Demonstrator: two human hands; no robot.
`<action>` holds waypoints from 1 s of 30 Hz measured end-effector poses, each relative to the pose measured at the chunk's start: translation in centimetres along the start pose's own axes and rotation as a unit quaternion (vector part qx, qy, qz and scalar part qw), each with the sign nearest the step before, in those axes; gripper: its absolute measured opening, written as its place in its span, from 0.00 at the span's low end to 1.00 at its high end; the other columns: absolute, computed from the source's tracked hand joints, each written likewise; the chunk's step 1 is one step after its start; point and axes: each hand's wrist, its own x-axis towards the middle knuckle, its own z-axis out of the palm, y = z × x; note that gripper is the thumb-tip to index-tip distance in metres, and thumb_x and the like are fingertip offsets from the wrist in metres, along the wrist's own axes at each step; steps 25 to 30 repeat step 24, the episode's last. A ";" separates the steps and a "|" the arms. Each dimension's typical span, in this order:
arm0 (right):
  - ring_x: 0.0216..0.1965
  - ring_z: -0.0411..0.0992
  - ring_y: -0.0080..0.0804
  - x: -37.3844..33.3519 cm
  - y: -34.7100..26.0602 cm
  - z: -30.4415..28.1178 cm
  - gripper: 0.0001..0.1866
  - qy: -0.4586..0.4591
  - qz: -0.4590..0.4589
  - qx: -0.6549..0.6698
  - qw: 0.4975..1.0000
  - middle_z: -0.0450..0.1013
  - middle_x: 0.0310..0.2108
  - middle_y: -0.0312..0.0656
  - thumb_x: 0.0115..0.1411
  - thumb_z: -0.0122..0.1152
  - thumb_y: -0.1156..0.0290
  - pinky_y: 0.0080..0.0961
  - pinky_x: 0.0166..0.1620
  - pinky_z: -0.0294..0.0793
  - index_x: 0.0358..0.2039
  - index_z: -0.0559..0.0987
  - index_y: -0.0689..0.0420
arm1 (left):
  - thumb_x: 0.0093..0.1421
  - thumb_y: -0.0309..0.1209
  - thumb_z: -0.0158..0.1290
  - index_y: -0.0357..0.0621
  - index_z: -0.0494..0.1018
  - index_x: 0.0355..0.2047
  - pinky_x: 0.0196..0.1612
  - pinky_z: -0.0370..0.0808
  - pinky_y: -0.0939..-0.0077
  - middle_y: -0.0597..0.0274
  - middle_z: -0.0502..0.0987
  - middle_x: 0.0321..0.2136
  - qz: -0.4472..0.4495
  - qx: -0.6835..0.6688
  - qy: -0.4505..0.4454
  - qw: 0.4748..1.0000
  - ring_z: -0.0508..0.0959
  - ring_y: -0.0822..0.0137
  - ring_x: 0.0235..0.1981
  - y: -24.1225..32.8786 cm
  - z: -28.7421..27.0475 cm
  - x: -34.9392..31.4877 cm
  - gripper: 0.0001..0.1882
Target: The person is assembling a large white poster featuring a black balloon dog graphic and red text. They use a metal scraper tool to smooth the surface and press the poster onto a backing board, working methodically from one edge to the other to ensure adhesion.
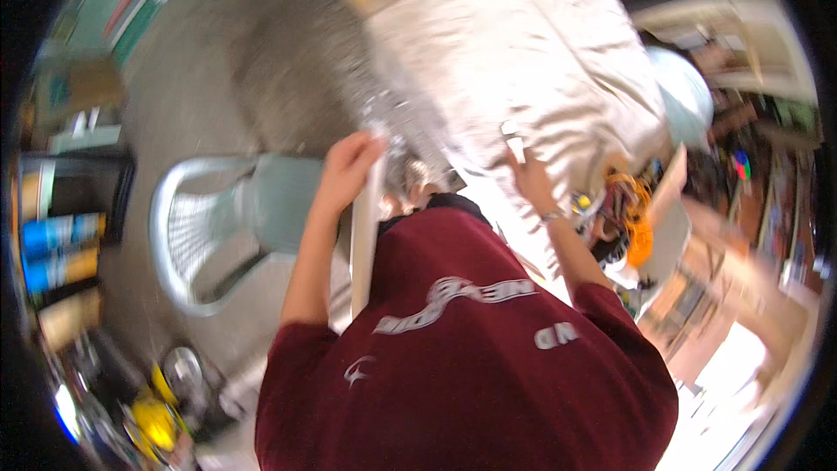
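Gripping a large crinkled beige panel (523,52), left hand (349,166) and right hand (534,181).

Grey concrete floor (187,105) — white plastic chair (205,231), yellow clutter (155,419)

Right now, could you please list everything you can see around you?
cream sheet: one, cream, spread over a big panel, top centre
white board: one, white, narrow, upright between the arms
plastic chair: one, pale grey, left of the board
orange cables: one tangle, orange, right of the right arm
round thing: one, pale blue, right of the sheet, blurred
yellow thing: one, yellow, lower left on the floor, blurred
shelf: one, dark, far left, with blue and yellow items
maroon shirt: one, maroon, bottom centre
left hand: grips the white board's top edge
right hand: lies on the cream sheet, wristband on the wrist; grip unclear
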 end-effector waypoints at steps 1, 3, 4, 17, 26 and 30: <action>0.34 0.75 0.59 -0.3 0.6 0.3 0.35 0.000 0.038 -0.004 0.999 0.76 0.33 0.62 0.63 0.47 0.40 0.50 0.37 0.73 0.39 0.75 0.68 | 0.64 0.34 0.52 0.41 0.69 0.24 0.28 0.61 0.83 0.75 0.64 0.20 -0.031 -0.042 0.020 0.998 0.63 0.81 0.25 0.3 0.4 -0.6 0.13; 0.40 0.74 0.61 0.6 5.2 4.5 0.36 0.018 0.102 -0.050 0.993 0.72 0.42 0.61 0.64 0.45 0.41 0.53 0.43 0.72 0.49 0.70 0.67 | 0.66 0.32 0.49 0.41 0.70 0.26 0.28 0.60 0.84 0.76 0.64 0.22 -0.062 0.006 0.042 0.997 0.62 0.81 0.26 1.0 -0.2 -2.2 0.11; 0.41 0.74 0.59 1.0 5.8 3.8 0.30 0.079 0.128 -0.009 0.989 0.74 0.39 0.59 0.63 0.51 0.45 0.53 0.43 0.71 0.44 0.70 0.65 | 0.67 0.32 0.48 0.41 0.69 0.26 0.29 0.59 0.85 0.76 0.63 0.22 -0.068 -0.022 0.063 0.995 0.61 0.82 0.26 2.1 0.9 -2.3 0.12; 0.42 0.63 0.45 -14.8 24.0 1.2 0.17 0.599 0.347 0.088 0.716 0.64 0.41 0.49 0.58 0.61 0.68 0.40 0.47 0.63 0.42 0.67 0.62 | 0.69 0.38 0.47 0.43 0.60 0.21 0.26 0.56 0.83 0.74 0.62 0.20 0.001 0.136 0.050 0.989 0.58 0.82 0.24 4.8 6.5 -2.1 0.20; 0.42 0.63 0.45 -12.4 35.3 -4.1 0.26 0.669 0.348 0.019 0.657 0.62 0.42 0.52 0.61 0.62 0.62 0.45 0.49 0.64 0.49 0.61 0.65 | 0.67 0.34 0.48 0.39 0.73 0.29 0.34 0.69 0.79 0.67 0.74 0.26 -0.011 0.193 0.070 0.979 0.70 0.76 0.28 3.3 7.8 -2.9 0.12; 0.42 0.63 0.45 -12.4 35.3 -4.1 0.26 0.669 0.348 0.019 0.657 0.62 0.42 0.52 0.61 0.62 0.62 0.45 0.49 0.64 0.49 0.61 0.65 | 0.67 0.34 0.48 0.39 0.73 0.29 0.34 0.69 0.79 0.67 0.74 0.26 -0.011 0.193 0.070 0.979 0.70 0.76 0.28 3.3 7.8 -2.9 0.12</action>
